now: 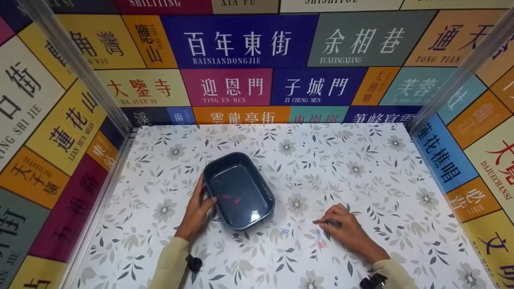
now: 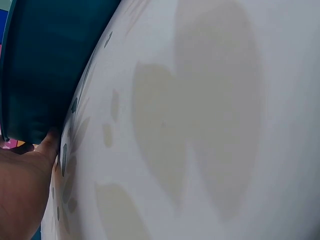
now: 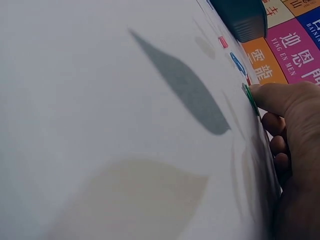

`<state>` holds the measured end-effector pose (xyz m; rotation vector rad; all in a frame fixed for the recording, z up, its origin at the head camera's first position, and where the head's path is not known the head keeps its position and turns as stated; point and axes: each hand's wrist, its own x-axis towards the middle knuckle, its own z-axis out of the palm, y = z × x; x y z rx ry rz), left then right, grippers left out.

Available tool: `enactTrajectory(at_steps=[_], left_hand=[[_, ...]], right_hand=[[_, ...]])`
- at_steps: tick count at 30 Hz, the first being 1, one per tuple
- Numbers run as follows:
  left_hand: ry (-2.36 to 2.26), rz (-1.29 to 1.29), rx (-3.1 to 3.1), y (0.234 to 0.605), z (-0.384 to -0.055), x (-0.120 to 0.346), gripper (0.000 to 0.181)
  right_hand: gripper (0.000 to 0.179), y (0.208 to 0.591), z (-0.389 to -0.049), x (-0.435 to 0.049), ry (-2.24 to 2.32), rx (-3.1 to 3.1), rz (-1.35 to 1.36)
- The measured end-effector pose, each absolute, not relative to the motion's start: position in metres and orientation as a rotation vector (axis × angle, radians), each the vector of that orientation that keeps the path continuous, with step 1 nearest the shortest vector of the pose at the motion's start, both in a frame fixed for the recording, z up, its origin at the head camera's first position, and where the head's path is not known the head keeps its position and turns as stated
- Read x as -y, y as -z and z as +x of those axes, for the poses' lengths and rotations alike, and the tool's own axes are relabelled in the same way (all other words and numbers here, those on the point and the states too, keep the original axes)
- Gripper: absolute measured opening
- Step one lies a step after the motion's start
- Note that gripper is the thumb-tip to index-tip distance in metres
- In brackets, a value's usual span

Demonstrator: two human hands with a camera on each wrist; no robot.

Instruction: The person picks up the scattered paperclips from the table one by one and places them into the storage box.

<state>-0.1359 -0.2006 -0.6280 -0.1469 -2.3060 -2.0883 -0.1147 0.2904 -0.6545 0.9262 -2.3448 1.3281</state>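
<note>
A dark blue rectangular dish [image 1: 265, 188] sits on the patterned tabletop, with several small pink and blue paper clips [image 1: 226, 196] on its bottom. My left hand [image 1: 196, 210] grips the dish's left side, thumb at the rim and fingers along the outer wall. Right of the dish, my right hand [image 1: 347, 228] pinches a thin red paper clip [image 1: 319, 221] between thumb and forefinger, low over the table. Just beneath those fingers lie a blue clip [image 1: 319, 233], a pink clip [image 1: 320, 243] and a green clip [image 3: 251, 101]. The right wrist view shows the thumb tip right at the green clip.
Pale blue clips [image 1: 284, 231] lie between the dish and my right hand. The white tabletop [image 1: 361, 192] has a grey leaf and flower print. Colourful panels [image 1: 237, 40] with Chinese lettering stand behind it and at both sides, with clear strips at the corners.
</note>
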Motion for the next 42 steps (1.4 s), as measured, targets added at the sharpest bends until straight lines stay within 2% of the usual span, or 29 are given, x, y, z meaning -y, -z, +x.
enactTrajectory(at_steps=[10, 17, 21, 26, 28, 33, 37, 42], left_hand=[[2.113, -0.114, 2.312, 0.629, -0.135, 0.200, 0.088], [2.102, -0.118, 2.317, 0.630, -0.136, 0.199, 0.088], [2.094, -0.121, 2.319, 0.630, -0.136, 0.199, 0.088], [2.099, -0.118, 2.320, 0.628, -0.136, 0.199, 0.088], [2.097, -0.122, 2.322, 0.628, -0.136, 0.200, 0.088], [2.086, -0.123, 2.329, 0.628, -0.135, 0.200, 0.088], [2.112, -0.115, 2.323, 0.629, -0.134, 0.201, 0.088], [2.128, -0.114, 2.315, 0.630, -0.134, 0.200, 0.088]], right_hand=[[0.024, 0.648, -0.115, -0.293, -1.266, 2.443, 0.949], [0.031, 0.656, -0.117, -0.291, -1.272, 2.314, 0.989], [0.030, 0.660, -0.119, -0.291, -1.258, 2.301, 0.977], [0.007, 0.656, -0.120, -0.291, -1.234, 2.319, 0.983], [0.013, 0.654, -0.120, -0.291, -1.230, 2.331, 0.989], [0.007, 0.651, -0.119, -0.289, -1.194, 2.375, 0.958], [0.027, 0.650, -0.117, -0.287, -1.235, 2.403, 0.892], [0.034, 0.647, -0.116, -0.283, -1.324, 2.375, 0.841]])
